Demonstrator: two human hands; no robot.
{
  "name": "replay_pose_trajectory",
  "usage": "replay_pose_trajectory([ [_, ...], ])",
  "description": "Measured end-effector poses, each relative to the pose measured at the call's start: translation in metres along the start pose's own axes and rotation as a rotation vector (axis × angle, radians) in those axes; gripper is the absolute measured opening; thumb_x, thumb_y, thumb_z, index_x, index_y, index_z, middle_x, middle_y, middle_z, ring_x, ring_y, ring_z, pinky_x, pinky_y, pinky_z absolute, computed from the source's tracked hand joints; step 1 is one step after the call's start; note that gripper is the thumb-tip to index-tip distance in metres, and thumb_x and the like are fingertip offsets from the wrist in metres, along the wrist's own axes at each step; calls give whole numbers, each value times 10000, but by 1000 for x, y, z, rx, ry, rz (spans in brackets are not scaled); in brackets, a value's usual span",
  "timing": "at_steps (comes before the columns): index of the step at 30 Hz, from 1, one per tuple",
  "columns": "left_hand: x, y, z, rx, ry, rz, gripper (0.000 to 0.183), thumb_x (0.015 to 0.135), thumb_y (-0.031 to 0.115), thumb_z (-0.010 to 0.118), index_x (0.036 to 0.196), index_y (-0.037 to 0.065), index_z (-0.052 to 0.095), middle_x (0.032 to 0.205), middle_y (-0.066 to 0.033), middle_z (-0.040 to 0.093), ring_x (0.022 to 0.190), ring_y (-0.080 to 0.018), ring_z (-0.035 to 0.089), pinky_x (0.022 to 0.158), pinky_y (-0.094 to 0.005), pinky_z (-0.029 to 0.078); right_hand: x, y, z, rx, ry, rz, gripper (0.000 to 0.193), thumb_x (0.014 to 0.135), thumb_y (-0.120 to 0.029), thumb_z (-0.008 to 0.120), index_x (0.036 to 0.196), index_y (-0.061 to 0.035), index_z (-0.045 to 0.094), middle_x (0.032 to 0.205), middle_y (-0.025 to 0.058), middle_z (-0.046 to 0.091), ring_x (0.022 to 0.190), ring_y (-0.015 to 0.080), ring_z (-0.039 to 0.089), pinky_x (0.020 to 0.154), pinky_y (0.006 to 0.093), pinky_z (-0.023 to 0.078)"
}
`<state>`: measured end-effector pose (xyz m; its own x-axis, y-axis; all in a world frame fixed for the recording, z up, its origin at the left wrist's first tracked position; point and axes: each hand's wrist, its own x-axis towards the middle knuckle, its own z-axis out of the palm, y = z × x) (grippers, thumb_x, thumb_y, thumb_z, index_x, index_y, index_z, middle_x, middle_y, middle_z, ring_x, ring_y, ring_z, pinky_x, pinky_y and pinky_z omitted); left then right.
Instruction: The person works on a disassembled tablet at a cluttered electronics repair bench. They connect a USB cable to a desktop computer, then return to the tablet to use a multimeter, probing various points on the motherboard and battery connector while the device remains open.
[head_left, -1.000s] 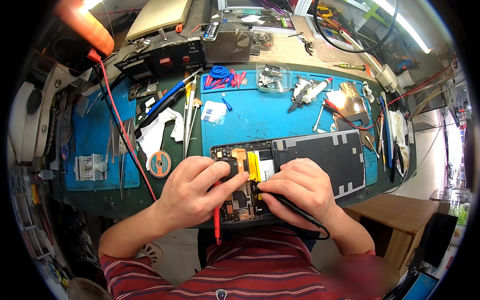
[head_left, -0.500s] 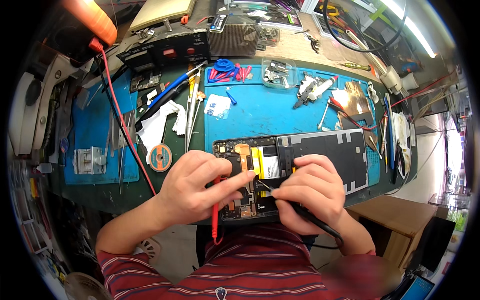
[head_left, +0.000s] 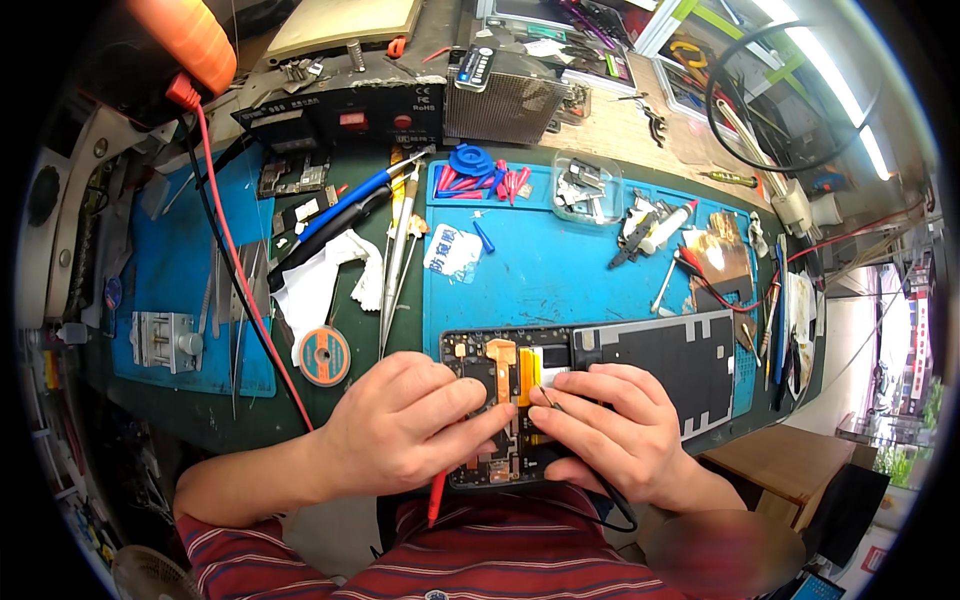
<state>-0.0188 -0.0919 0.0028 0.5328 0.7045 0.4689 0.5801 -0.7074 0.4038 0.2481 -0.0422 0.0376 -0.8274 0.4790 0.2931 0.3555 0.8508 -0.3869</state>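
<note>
Head view. The uncovered device lies at the near edge of the blue mat, its long axis running left to right, the right end angled slightly away from the person. Its left half shows a circuit board with a copper-coloured strip; a dark panel with pale edge patches covers the right half. Whether this panel is fixed there could not be established.

The left hand is over the device's left end, fingers curled in on a red probe, whose body projects below the device's near edge. The probe's tip is hidden, and the forefinger points to the right across the board.

The right hand is over the device's middle, fingers pinched on a black probe, largely concealed; a black cable loops out on the near side. Contact of either tip with the board is not verifiable.

Governing relation: the yellow strip runs crosswise to the device's long axis, between the two sets of fingertips. The right hand's are nearer, at its near right edge; the left forefinger is just beside it, on the left.

Left of the device: a wire reel. Beyond it: a clear box of small parts.
</note>
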Motion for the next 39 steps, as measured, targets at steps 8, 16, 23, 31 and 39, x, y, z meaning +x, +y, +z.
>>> replay_pose_trajectory([
  [8, -1, -2, 2, 25, -3, -1, 432, 697, 264, 814, 1106, 127, 798, 1012, 4, 539, 877, -181, 536, 705, -335, 476, 3, 2, -1, -13, -52, 20, 393, 926, -373, 718, 1206, -99, 741, 1178, 53, 733, 1118, 220, 678, 990, 398, 507],
  [16, 0, 0, -3, 27, -39, -29, 329, 800, 160, 705, 1120, 104, 757, 1048, 10, 583, 914, -149, 560, 804, -307, 499, 2, 3, 2, -37, -64, -61, 340, 984, -391, 660, 1196, -140, 744, 1245, 27, 722, 1149, 196, 664, 995, 373, 507],
  [23, 1, 1, -4, 67, -57, -21, 326, 829, 199, 710, 1136, 100, 755, 1047, 10, 578, 914, -147, 556, 807, -302, 499, 2, 3, 1, -40, -91, -55, 344, 979, -400, 664, 1199, -149, 744, 1256, 20, 718, 1156, 190, 660, 1004, 368, 503],
  [31, 2, 3, -6, 56, -99, -24, 434, 833, 393, 737, 1141, 87, 753, 1060, 2, 575, 933, -159, 558, 819, -317, 503, 5, 4, -7, 71, -84, 17, 351, 916, -345, 750, 1174, -108, 729, 1213, 29, 736, 1166, 193, 675, 1036, 405, 483],
  [39, 3, 3, -4, -7, -68, -61, 469, 749, 358, 822, 1146, 111, 783, 1014, -6, 564, 896, -190, 557, 735, -346, 488, 34, 27, -24, 372, 34, 79, 302, 801, -144, 856, 1068, -46, 754, 897, 82, 724, 777, 261, 698, 678, 347, 547],
])
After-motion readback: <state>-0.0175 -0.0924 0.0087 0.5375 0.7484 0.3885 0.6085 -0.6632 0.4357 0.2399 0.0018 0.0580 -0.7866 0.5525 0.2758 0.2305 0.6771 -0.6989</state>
